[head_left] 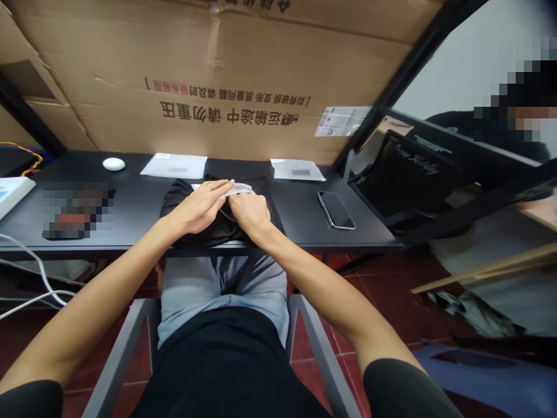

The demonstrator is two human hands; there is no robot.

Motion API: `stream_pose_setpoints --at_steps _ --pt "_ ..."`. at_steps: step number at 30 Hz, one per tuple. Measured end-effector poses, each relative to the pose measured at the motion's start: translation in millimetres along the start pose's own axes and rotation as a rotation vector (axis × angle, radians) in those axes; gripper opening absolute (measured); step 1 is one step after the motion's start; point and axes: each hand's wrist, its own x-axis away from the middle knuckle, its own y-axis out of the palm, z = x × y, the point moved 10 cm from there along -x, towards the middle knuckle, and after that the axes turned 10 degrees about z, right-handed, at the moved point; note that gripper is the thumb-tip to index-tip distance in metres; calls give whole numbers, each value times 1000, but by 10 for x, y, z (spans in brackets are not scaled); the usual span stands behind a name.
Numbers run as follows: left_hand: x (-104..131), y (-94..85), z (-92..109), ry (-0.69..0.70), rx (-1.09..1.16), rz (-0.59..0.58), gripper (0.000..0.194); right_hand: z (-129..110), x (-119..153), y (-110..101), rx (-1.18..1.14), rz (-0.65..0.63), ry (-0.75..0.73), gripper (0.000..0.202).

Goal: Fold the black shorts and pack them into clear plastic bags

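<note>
A black cloth [174, 200] lies bunched on the dark desk in front of me. On top of it is a thin white piece [242, 188], partly covered by my hands; its kind cannot be made out. My left hand [201, 207] rests over its left part with fingers stretched out and flat. Close beside it, my right hand [251, 212] is closed, its fingers curled down against the white piece and the cloth. What its fingertips grip is hidden. A thin pale line, perhaps a cord or edge, shows below, between the two hands.
Two flat white packets [174, 166] [298, 170] lie behind the cloth, before a cardboard sheet [195, 69]. A phone [336, 210] is on the right; a white oval object [114, 165] and a blurred-out item [80, 210] are left. Another person [487, 130] is at far right.
</note>
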Motion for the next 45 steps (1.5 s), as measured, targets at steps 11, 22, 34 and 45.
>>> stream_pose_setpoints --at_steps 11,22,34,45 --pt "304 -512 -354 -328 -109 61 81 -147 803 -369 -55 638 -579 29" --pt "620 -401 -560 -600 135 -80 48 -686 445 -275 -70 571 -673 32" --pt "567 -405 -446 -543 216 -28 36 -805 362 -202 -9 457 -628 47" --pt "621 -478 -462 -615 355 26 30 -598 398 -265 -26 508 -567 45"
